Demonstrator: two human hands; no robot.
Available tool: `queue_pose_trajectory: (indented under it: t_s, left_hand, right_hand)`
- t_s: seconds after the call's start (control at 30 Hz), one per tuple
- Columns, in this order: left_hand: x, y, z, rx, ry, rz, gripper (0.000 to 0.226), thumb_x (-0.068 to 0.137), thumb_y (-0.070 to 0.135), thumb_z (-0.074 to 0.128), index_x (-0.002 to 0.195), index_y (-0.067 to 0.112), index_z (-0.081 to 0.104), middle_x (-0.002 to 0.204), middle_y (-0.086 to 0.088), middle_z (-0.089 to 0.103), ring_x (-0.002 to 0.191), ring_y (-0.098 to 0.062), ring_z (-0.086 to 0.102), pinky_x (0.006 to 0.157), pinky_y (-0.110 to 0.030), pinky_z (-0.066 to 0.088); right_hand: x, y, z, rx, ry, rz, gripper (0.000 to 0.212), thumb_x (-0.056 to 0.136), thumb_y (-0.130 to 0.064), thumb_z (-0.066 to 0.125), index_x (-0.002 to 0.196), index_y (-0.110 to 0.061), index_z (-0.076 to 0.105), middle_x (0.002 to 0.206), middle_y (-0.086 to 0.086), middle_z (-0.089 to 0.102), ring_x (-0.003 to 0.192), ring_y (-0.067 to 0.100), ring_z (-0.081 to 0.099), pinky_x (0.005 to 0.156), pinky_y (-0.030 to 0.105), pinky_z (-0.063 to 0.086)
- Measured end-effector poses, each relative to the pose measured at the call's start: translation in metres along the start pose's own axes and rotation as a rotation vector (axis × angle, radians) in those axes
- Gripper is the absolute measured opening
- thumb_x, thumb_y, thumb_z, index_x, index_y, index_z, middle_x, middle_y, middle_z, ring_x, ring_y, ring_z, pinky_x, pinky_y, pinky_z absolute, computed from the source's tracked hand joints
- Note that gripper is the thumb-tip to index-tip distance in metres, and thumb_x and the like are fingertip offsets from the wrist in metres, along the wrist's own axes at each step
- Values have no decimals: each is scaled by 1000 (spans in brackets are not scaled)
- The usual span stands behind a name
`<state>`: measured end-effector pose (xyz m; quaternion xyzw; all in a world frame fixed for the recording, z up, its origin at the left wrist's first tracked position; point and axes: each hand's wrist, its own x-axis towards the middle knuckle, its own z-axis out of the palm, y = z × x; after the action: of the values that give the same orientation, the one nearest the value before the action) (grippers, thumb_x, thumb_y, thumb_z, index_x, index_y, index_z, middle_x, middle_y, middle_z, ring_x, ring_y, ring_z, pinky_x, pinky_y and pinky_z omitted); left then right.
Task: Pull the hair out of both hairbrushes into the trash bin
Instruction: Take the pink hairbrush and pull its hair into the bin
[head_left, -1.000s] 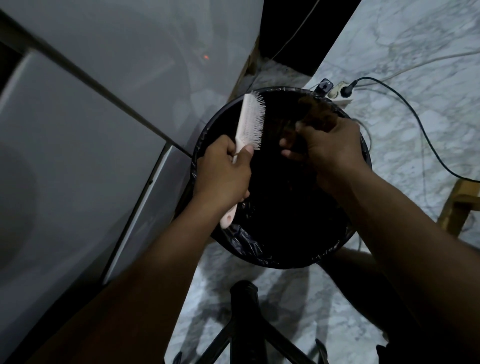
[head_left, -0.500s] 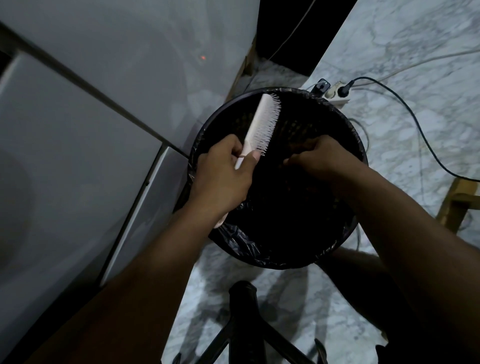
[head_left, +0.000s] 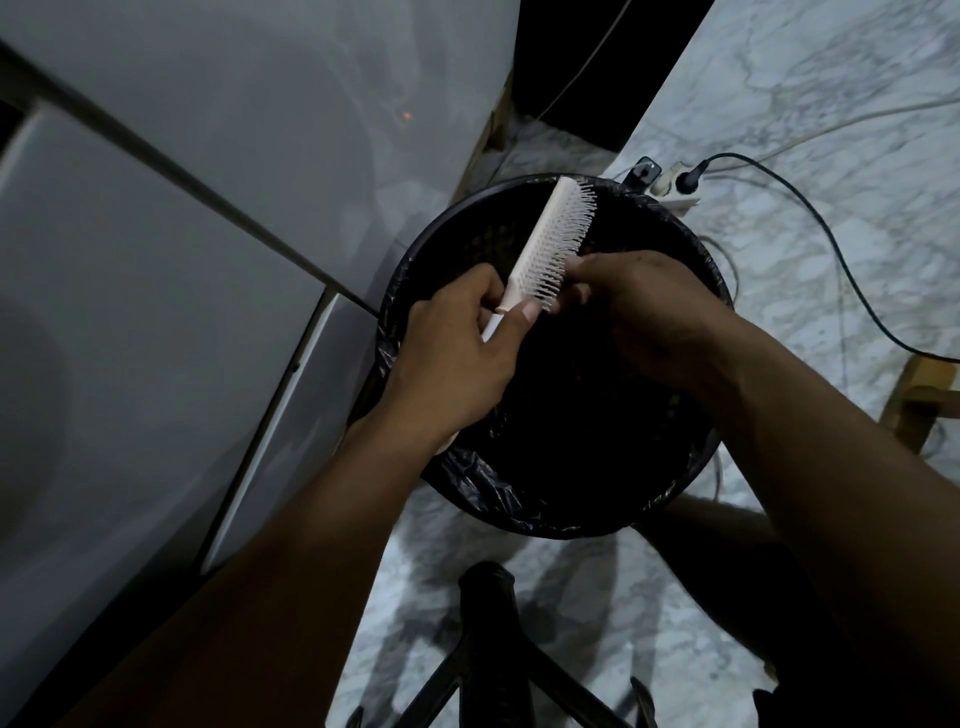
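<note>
The pale hairbrush (head_left: 551, 248) is held directly over the open mouth of the black-lined trash bin (head_left: 483, 491), probably so that any hair pulled loose drops straight in. The left hand (head_left: 457, 353) has its fingers closed around the handle, angling the head up and away with the bristles facing right, toward the right hand (head_left: 639, 306). That hand's fingertips (head_left: 563, 304) are bunched against the lower bristles; whether they pinch any hair I cannot tell in the dim light.
</note>
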<state>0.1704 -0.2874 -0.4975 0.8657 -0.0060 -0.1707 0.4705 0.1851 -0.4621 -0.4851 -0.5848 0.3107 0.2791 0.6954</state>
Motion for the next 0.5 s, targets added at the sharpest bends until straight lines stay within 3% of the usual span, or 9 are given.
queue_pose_trajectory:
  t_s: [0.1, 0.23, 0.3, 0.4, 0.5]
  left_hand:
    - [0, 2, -1, -55, 3, -44, 32, 96, 34, 67, 82, 9, 54, 58, -1, 61, 40, -18, 59, 37, -37, 50]
    - [0, 4, -2, -106, -18, -61, 32, 98, 31, 66, 85, 5, 53, 65, -16, 64, 35, -17, 56, 35, -24, 42]
    - [1, 4, -2, -139, -26, -76, 31, 98, 30, 66, 86, 4, 54, 64, -15, 63, 34, -15, 55, 34, -22, 42]
    - [3, 4, -2, -182, -29, -102, 29, 98, 31, 66, 88, 6, 55, 62, -11, 62, 35, -16, 54, 34, -22, 42]
    - [3, 3, -4, -179, -30, -114, 30, 99, 31, 65, 90, 4, 55, 67, -18, 64, 36, -17, 55, 35, -23, 44]
  right_hand:
    - [1, 3, 0, 1, -4, -62, 29, 100, -17, 56, 75, -3, 61, 71, 16, 58, 62, 20, 63, 65, 29, 50]
    - [3, 1, 2, 19, -35, 20, 22, 97, -19, 57, 77, -11, 62, 66, 5, 47, 59, 14, 47, 60, 24, 39]
    - [3, 2, 2, -60, -79, 61, 30, 97, -28, 55, 69, -16, 59, 67, 2, 45, 59, 12, 42, 60, 27, 34]
    - [1, 2, 1, -197, -91, 60, 44, 94, -44, 57, 59, -18, 65, 68, 3, 43, 58, 17, 39, 60, 33, 31]
    - [-2, 3, 2, -158, -88, 4, 39, 92, -41, 63, 69, -9, 57, 74, 15, 40, 66, 30, 36, 67, 39, 33]
